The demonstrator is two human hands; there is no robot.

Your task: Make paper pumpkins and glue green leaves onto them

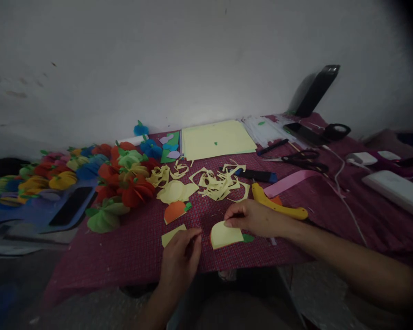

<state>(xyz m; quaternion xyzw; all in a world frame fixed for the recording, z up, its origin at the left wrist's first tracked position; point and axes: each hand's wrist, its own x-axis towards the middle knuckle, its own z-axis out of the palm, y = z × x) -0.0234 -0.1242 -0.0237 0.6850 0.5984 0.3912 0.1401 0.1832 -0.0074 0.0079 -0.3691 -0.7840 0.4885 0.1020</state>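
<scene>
My right hand presses its fingertips on a folded yellow paper shape with an orange edge and a small green leaf, lying on the maroon checked cloth. My left hand rests just left of it, fingers curled together near a yellow paper scrap; whether it pinches anything I cannot tell. An orange folded shape with a leaf and a stack of yellow circles lie just beyond.
Yellow paper trimmings, a yellow glue gun, a pink ribbon, black scissors, a pen and yellow sheets lie behind. Coloured paper fruits crowd the left. A white cable and white boxes sit right.
</scene>
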